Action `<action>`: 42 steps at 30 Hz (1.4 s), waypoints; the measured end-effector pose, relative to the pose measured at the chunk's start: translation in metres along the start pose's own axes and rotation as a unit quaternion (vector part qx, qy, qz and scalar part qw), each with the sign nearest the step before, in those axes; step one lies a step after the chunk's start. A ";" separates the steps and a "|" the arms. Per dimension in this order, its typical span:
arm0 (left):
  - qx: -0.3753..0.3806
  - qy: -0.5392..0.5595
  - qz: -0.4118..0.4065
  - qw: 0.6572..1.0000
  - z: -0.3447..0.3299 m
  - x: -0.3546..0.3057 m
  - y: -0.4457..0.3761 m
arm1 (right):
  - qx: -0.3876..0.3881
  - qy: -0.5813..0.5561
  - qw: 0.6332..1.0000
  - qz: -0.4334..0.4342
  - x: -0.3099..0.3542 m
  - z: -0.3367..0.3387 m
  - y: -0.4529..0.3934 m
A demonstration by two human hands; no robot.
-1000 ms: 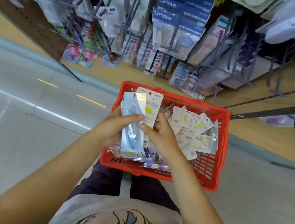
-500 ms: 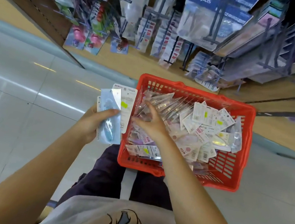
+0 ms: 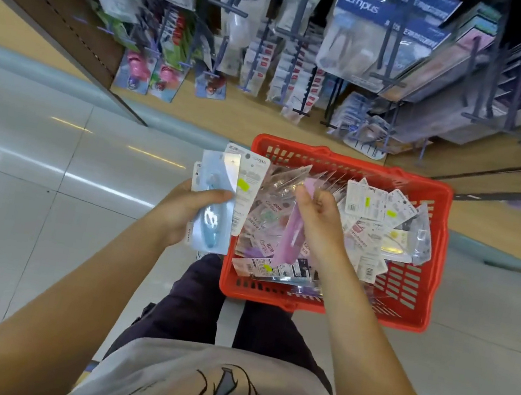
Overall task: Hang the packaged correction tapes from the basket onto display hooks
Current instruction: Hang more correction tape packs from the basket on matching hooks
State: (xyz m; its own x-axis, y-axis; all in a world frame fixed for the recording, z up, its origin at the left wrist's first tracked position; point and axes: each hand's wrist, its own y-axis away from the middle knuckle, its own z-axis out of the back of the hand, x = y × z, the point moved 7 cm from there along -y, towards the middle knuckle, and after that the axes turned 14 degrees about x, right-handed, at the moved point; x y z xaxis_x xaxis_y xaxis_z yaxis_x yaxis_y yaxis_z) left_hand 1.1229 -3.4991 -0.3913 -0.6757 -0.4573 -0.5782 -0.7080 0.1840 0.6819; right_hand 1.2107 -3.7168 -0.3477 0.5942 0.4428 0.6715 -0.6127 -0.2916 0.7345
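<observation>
- Pale floor tiles (image 3: 54,230) fill my view, with a wooden rack base across the top edge.
- Hooks (image 3: 229,10) jut from the rack, crowded with hanging packs; blue Campus packs (image 3: 385,14) hang at the top right, and pink toy cards (image 3: 135,70) sit low at the left.
- My red basket (image 3: 412,314) stands on the floor just below the rack, between it and my legs.
- Loose tape packs (image 3: 372,224) lie heaped in the basket, thickest toward its far right corner, many face down.
- My left hand (image 3: 180,207) grasps a small stack of packs beside the basket's left rim, a blue pack (image 3: 214,203) on top under my thumb.
- My right hand (image 3: 318,218) is over the basket's middle, fingers curled, pinching a pink pack (image 3: 292,237) that stands tilted above the heap.
- That hand and forearm cover part of the pile, so I cannot tell what lies beneath.
</observation>
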 end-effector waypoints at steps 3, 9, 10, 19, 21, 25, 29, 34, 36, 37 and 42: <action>0.005 -0.023 -0.002 1.000 -0.023 -0.013 -0.001 | 0.006 -0.018 0.999 -0.029 0.007 0.007 0.006; 0.054 -0.020 -0.013 0.998 -0.080 -0.019 -0.002 | -0.026 -0.163 0.981 -0.104 0.007 0.006 0.022; 0.062 -0.018 -0.018 0.998 -0.090 -0.020 -0.002 | -0.031 -0.195 0.975 -0.101 0.007 0.007 0.025; 0.107 -0.007 -0.028 0.994 -0.151 -0.019 -0.009 | -0.049 -0.150 0.987 -0.042 0.010 0.050 0.057; 0.110 -0.014 -0.033 0.993 -0.157 -0.020 -0.011 | -0.043 -0.147 0.988 -0.021 0.009 0.061 0.063; 0.101 -0.040 -0.036 0.993 -0.171 -0.024 -0.012 | -0.039 -0.106 0.993 0.026 0.014 0.078 0.073; 0.103 -0.027 -0.044 0.993 -0.188 -0.020 -0.016 | -0.076 -0.139 0.985 0.067 0.014 0.087 0.076; 0.079 -0.051 -0.044 0.995 -0.200 -0.017 -0.019 | -0.074 -0.188 0.975 0.090 0.008 0.087 0.079; 0.075 -0.087 -0.049 0.992 -0.205 -0.017 -0.019 | -0.069 -0.212 0.970 0.099 0.005 0.088 0.079; 0.076 -0.105 -0.055 0.990 -0.210 -0.017 -0.018 | -0.067 -0.220 0.968 0.100 0.004 0.089 0.078; 0.098 -0.135 -0.039 0.985 -0.220 -0.010 -0.023 | -0.043 -0.235 0.965 0.104 -0.004 0.100 0.076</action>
State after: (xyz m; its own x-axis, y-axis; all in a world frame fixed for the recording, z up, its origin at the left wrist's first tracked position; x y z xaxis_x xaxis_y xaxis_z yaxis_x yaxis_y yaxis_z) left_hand 1.1911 -3.6900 -0.3033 -0.6286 -0.2332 -0.7420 -0.7684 0.3335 0.5461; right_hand 1.2138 -3.8254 -0.2844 0.6117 -0.0581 0.7889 -0.7735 -0.2527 0.5812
